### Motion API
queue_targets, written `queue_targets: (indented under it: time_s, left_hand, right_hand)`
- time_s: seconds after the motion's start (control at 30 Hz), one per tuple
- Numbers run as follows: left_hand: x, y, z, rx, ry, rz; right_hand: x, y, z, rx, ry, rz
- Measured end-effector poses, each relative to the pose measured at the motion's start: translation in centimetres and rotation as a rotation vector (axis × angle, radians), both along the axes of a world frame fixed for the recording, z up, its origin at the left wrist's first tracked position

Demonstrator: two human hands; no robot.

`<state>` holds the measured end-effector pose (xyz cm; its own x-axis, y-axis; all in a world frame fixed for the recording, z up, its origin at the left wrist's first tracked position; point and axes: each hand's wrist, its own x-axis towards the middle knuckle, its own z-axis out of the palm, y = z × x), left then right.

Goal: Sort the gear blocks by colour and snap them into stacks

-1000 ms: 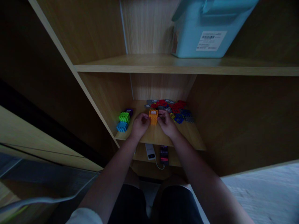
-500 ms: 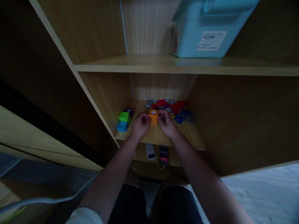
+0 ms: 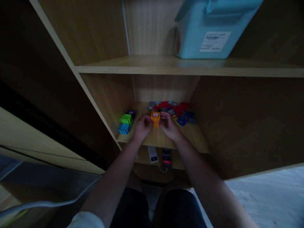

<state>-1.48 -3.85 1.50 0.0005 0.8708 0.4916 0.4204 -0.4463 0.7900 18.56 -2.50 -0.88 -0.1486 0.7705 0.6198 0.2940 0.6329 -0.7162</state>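
An orange block cube [image 3: 155, 119] made of interlocking pieces sits between both hands on the lower wooden shelf [image 3: 190, 139]. My left hand [image 3: 142, 127] grips its left side with curled fingers. My right hand [image 3: 170, 126] grips its right side, fingers pressed to it. Behind and to the right lies a pile of loose red, blue and grey pieces [image 3: 177, 110]. A green cube [image 3: 126, 119], a blue cube [image 3: 124, 128] and a purple piece [image 3: 131, 113] stand at the shelf's left.
A light blue plastic box [image 3: 209, 28] with a barcode label stands on the upper shelf [image 3: 147, 65]. Below the lower shelf lie a white power bank [image 3: 153, 154] and a dark phone [image 3: 166, 157]. Cabinet walls close in left and right.
The orange cube has shifted slightly upward and tilted between the fingers. Both hands stay in nearly the same place.
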Motion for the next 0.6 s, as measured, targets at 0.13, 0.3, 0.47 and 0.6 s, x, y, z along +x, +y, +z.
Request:
queue_targets:
  time_s: [0.13,0.3,0.47,0.6]
  left_hand:
    - [0.03,-0.04,0.12,-0.003,-0.014,-0.022]
    - [0.04,0.09,-0.07,-0.008,-0.013,-0.021]
    - [0.09,0.15,-0.17,-0.002,-0.017,-0.024]
    - [0.13,0.2,-0.29,-0.003,-0.026,-0.04]
  right_hand:
    - [-0.07,-0.03,-0.01,0.004,-0.012,-0.013]
    - [-0.11,0.06,-0.04,0.004,0.0,-0.018]
    - [-0.11,-0.01,0.11,0.008,0.002,-0.03]
    - [-0.1,-0.01,0.17,0.008,0.003,-0.026]
